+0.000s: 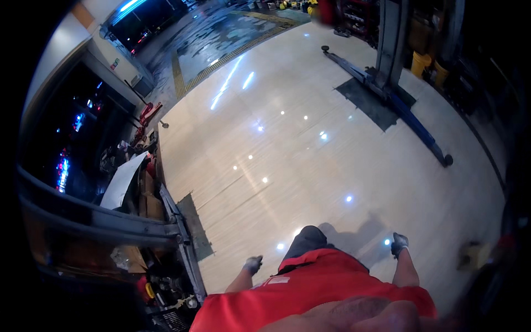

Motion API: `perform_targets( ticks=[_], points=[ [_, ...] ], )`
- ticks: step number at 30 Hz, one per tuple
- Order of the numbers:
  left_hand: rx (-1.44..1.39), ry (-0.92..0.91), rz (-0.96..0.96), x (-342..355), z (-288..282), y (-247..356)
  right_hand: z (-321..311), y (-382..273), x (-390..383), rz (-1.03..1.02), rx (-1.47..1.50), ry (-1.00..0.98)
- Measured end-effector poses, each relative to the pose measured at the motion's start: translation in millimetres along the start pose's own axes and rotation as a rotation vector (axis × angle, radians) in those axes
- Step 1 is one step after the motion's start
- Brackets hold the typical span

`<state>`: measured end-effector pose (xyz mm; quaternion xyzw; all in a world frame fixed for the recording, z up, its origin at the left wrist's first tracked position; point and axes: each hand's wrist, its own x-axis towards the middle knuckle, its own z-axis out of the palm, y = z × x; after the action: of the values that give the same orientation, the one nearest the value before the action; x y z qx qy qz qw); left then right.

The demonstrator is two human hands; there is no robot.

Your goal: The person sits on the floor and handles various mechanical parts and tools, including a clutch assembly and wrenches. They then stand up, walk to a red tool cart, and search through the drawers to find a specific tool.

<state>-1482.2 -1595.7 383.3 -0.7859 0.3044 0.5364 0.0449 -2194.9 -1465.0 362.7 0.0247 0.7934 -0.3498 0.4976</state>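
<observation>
My left hand (253, 265), in a grey work glove, hangs low beside my body over the pale floor. Its fingers are curled in, and nothing shows sticking out of them. On the other side, my right hand (399, 244) is held out from my hip in a matching glove. Its fingers are also closed, with nothing visible in them. Neither hand touches anything. Between them show my red shirt (326, 271) and a dark trouser leg (306, 240).
A blue-and-grey lift arm (406, 113) extends low from a post (391, 44) at the right. Another lift arm (180, 240) lies at the left, near a white panel (123, 180) and cluttered tools. A yellow floor grate (238, 58) borders wet ground ahead. Yellow buckets (420, 63) stand far right.
</observation>
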Motion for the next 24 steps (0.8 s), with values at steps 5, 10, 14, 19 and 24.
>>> perform_targets(
  ticks=[5,10,14,19,24],
  points=[
    [0.13,-0.052,-0.195,58.1,4.3,39.7,87.8,-189.9,57.1,-0.175,-0.078,-0.042],
    [0.434,-0.035,-0.111,123.2,-1.1,226.4,129.0,-260.4,146.5,0.012,-0.065,-0.092],
    [0.105,-0.032,0.112,179.4,-59.2,415.0,169.6,-323.6,178.9,0.174,-0.185,-0.177],
    [0.257,0.107,0.489,249.6,-103.3,703.4,189.2,-381.2,211.0,0.299,-0.063,-0.071],
    [0.099,0.131,0.572,293.5,-105.9,890.5,232.8,-533.1,220.4,0.43,-0.354,-0.3]
  ],
)
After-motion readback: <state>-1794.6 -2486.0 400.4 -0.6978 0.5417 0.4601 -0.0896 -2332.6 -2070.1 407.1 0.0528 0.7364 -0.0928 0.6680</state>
